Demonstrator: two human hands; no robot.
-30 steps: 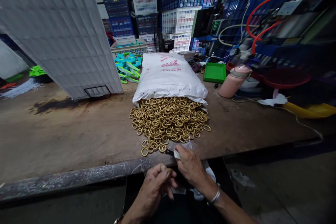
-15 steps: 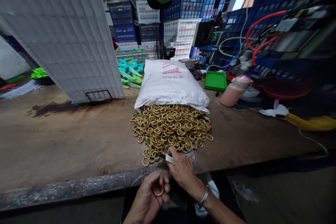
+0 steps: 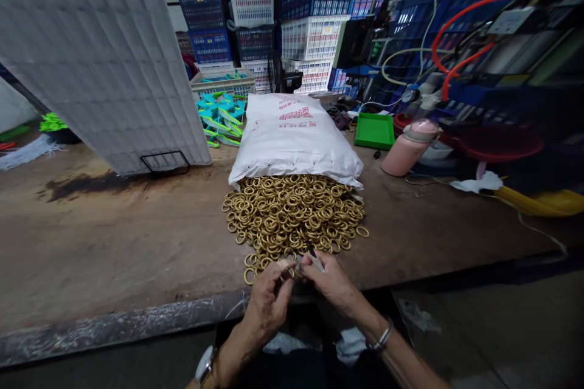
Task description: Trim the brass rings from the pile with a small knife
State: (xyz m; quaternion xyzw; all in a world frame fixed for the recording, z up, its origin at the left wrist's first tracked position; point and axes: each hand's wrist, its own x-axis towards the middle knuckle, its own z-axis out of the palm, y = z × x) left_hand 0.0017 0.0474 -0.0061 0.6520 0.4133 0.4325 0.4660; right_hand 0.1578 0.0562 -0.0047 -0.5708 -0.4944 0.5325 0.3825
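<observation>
Both my hands meet at the front of a heap of gold-coloured rings (image 3: 292, 213), close to the table's front edge. My left hand (image 3: 268, 296) is closed in a pinch, with part of a ring showing at its fingertips; the fingers cover most of it. A small knife (image 3: 316, 260) with a pale handle and a dark tip is gripped in my right hand (image 3: 333, 282). The right fingertips nearly touch the left ones. Behind the heap lies a white sack (image 3: 296, 140) with red print, and the rings spill from its near end.
A tall white ribbed panel (image 3: 114, 67) stands at left on the wooden table (image 3: 137, 243). Turquoise and green plastic pieces (image 3: 221, 115) lie behind it. At right are a green tray (image 3: 375, 130), a pink bottle (image 3: 408, 149) and a red dish (image 3: 497, 146). Stacked crates (image 3: 314, 36) fill the back.
My left hand has risen from below the table edge, taking the ring to the right hand. The knife has turned more upright, and the right hand has shifted slightly right. The view has tilted slightly downward.
</observation>
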